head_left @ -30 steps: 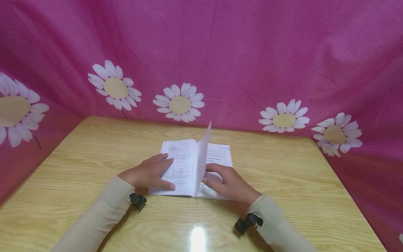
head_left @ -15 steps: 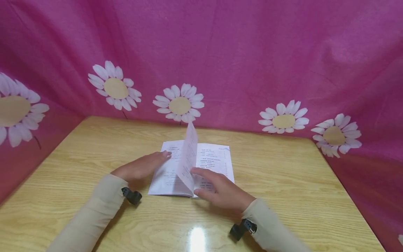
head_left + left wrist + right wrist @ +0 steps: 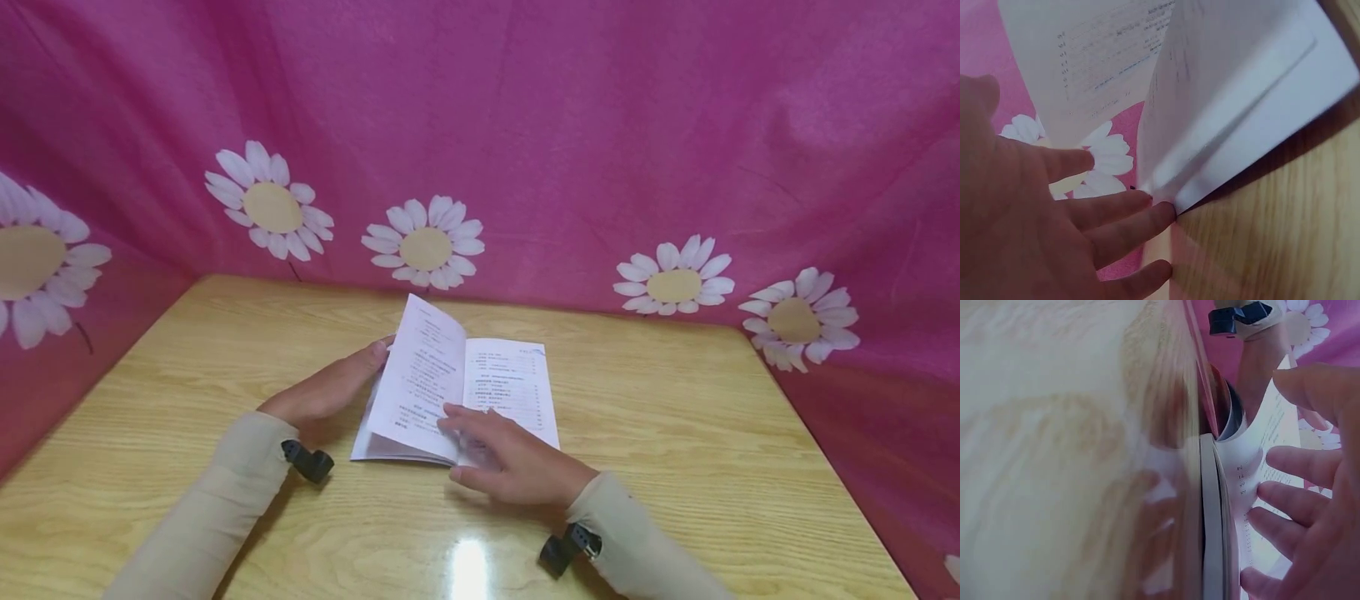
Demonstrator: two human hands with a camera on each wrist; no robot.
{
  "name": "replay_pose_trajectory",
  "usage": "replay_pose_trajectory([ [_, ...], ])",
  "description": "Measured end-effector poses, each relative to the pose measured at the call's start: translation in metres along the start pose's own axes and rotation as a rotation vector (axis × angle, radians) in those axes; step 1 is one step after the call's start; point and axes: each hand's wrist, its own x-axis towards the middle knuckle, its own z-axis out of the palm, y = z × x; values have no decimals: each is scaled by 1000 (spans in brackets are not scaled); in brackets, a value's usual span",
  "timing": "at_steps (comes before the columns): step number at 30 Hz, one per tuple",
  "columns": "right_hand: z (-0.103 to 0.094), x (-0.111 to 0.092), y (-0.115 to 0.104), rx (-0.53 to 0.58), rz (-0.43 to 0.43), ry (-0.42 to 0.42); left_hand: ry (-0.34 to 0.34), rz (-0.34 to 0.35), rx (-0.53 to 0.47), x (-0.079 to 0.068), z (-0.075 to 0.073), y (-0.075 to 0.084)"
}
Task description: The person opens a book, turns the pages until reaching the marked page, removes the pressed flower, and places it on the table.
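A book (image 3: 517,383) lies spread on the table, printed text on its pages. One leaf (image 3: 423,367) slants up from the spine over the left-hand pages. Beside the book's left edge is my left hand (image 3: 330,387), its thumb near the leaf's outer edge. The left wrist view shows that hand's fingers (image 3: 1129,234) extended, tips at the corner of the pages. My right hand (image 3: 521,458) is over the lower right part of the book, fingers spread, fingertips at the lower part of the leaf near the spine. In the right wrist view its fingertips (image 3: 1272,459) meet the printed paper.
The wooden table (image 3: 675,433) extends around the book on all sides. Behind it hangs a pink curtain (image 3: 540,150) with large white daisies. Each sleeved wrist wears a black device, the left one (image 3: 307,461) and the right one (image 3: 570,548).
The leaf has swung from upright over to the left. My right hand followed it leftward and slightly nearer the front edge. My left hand drew off the left page to the book's outer edge.
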Motion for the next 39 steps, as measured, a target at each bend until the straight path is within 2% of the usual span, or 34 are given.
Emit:
replay_pose_trajectory([
  [3, 1, 0, 0, -10, -24, -19, 33, 50, 36, 2, 0, 0],
  [6, 3, 0, 0, -25, -34, -41, 53, 73, 64, 4, 0, -1],
  [10, 3, 0, -1, -52, -21, -60, 94, 94, 157, 6, 1, 0],
  [15, 3, 1, -3, -68, -1, -80, 129, 147, 312, 5, 5, 4],
  [19, 3, 2, -4, -83, -8, -76, 156, 193, 494, 4, 9, 10],
  [25, 4, 3, -3, -95, -23, -65, 182, 297, 708, -1, 15, 17],
  [29, 4, 3, -2, -98, -34, -65, 159, 338, 767, -1, 20, 17],
  [35, 4, 3, -3, -105, -50, -53, 88, 278, 771, 0, 26, 14],
  [39, 2, 2, -2, -82, -42, -12, 56, 275, 736, 2, 28, 9],
])
